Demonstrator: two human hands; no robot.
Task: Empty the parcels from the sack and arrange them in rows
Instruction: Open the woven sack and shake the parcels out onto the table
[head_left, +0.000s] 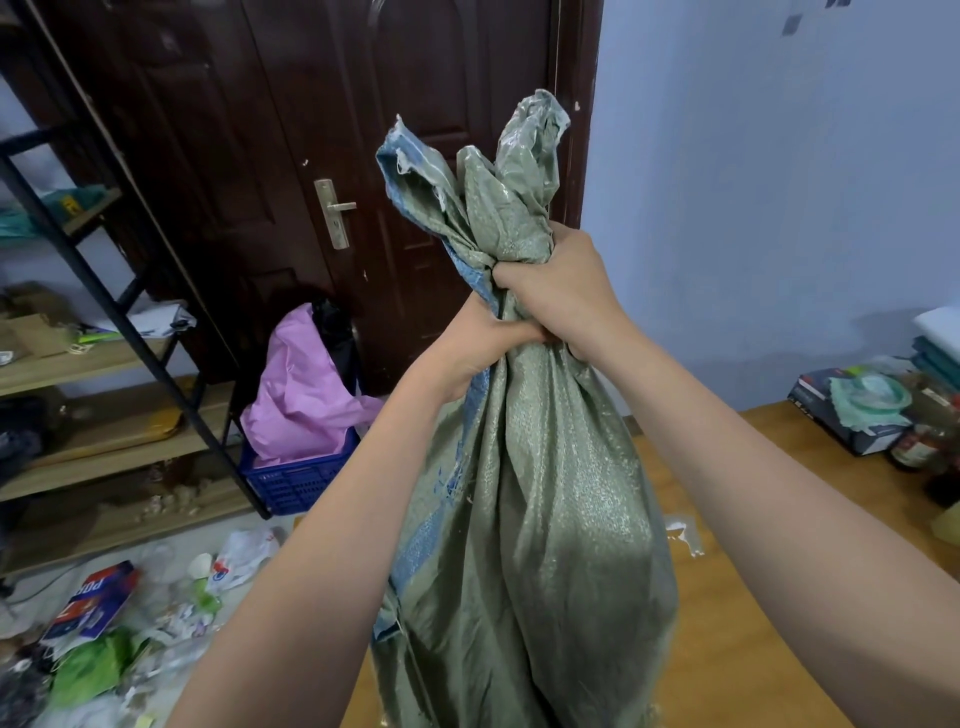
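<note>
Both my hands grip the sack at its gathered neck: left hand below, right hand just above it, fingers curled tight round the bunched cloth. The sack hangs upright over the table, its lower end out of frame. The woven plastic is soft and creased, probably slick; the bulging body suggests a fair load, so I judge the neck good for lifting and the bottom corners better for tipping. No parcels show. The sack's blue print is unreadable; a box on the floor reads "POR", partly.
</note>
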